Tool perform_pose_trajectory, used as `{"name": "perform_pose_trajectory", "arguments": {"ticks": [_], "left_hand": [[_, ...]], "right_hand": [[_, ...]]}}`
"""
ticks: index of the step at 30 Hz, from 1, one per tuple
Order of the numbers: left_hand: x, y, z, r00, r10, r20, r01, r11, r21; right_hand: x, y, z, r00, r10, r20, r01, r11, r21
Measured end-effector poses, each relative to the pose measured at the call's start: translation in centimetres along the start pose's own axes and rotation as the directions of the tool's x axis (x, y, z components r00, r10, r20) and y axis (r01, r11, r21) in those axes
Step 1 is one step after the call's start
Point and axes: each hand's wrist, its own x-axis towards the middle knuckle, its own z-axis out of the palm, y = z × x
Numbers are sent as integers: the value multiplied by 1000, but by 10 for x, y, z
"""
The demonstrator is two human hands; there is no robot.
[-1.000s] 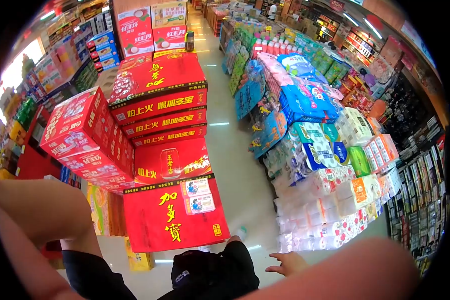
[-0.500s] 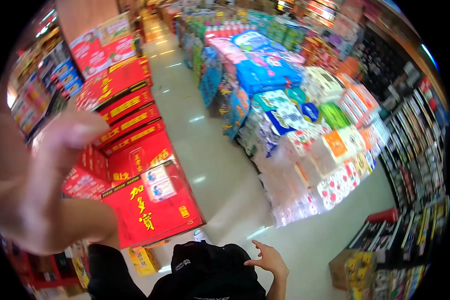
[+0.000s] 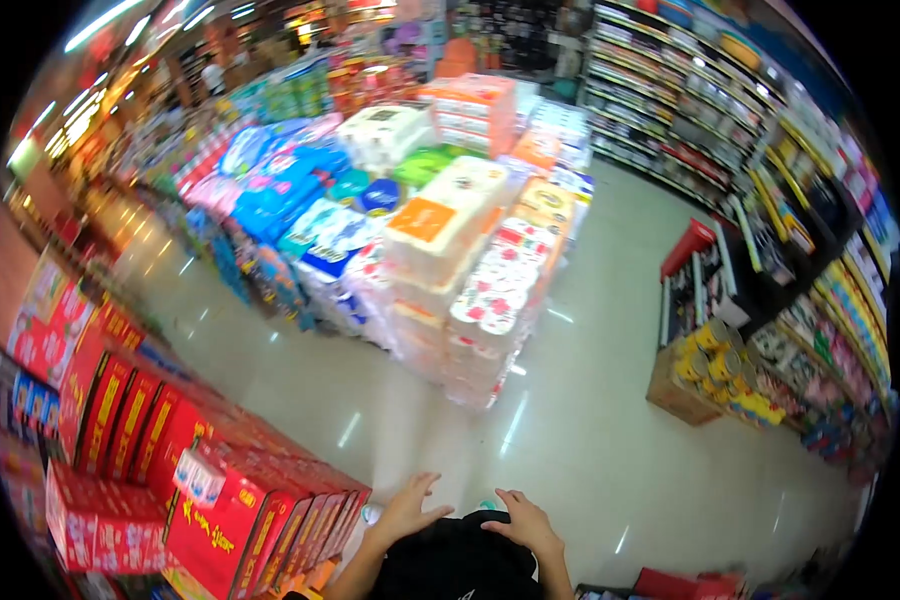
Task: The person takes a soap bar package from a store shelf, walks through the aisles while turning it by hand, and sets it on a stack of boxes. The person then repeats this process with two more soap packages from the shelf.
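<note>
Low in the head view, my left hand [image 3: 406,512] hangs in front of my body, fingers spread and holding nothing. Level with it on the other side is my right hand [image 3: 526,520], also empty, its fingers loosely apart. Closest to my left hand stands a stack of red drink cartons [image 3: 300,515] with yellow lettering. A small white-and-pink pack [image 3: 199,477] lies on top of the front carton. Neither hand touches any goods.
Ahead is a big pile of wrapped tissue packs [image 3: 445,215] and blue bags [image 3: 290,185]. Shelves [image 3: 670,110] line the back right. A cardboard box of yellow cans [image 3: 705,370] stands at right on the shiny tiled floor [image 3: 590,440].
My view has swung to the right. My left hand, raised large and close to the camera before, is now down in front of me. The carton stack has shifted toward the lower left.
</note>
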Motion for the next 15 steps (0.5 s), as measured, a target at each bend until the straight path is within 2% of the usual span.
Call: {"name": "perform_pose_trajectory", "arguments": {"ticks": [5, 8, 11, 13, 15], "left_hand": [[28, 13, 63, 972, 31, 234, -43, 998, 49], [57, 17, 95, 935, 99, 341, -184, 956, 228], [86, 42, 117, 879, 141, 455, -301, 905, 301], [101, 56, 132, 825, 190, 532, -387, 876, 289], [120, 75, 148, 775, 228, 590, -443, 861, 249]], "right_hand": [[-24, 61, -13, 989, 135, -67, -132, 990, 56], [-42, 91, -21, 957, 231, -173, -211, 969, 128], [-65, 116, -20, 921, 314, -233, -266, 940, 212], [-78, 132, -11, 902, 364, -234, -300, 916, 266], [-86, 149, 6, 883, 327, -336, -247, 933, 261]]}}
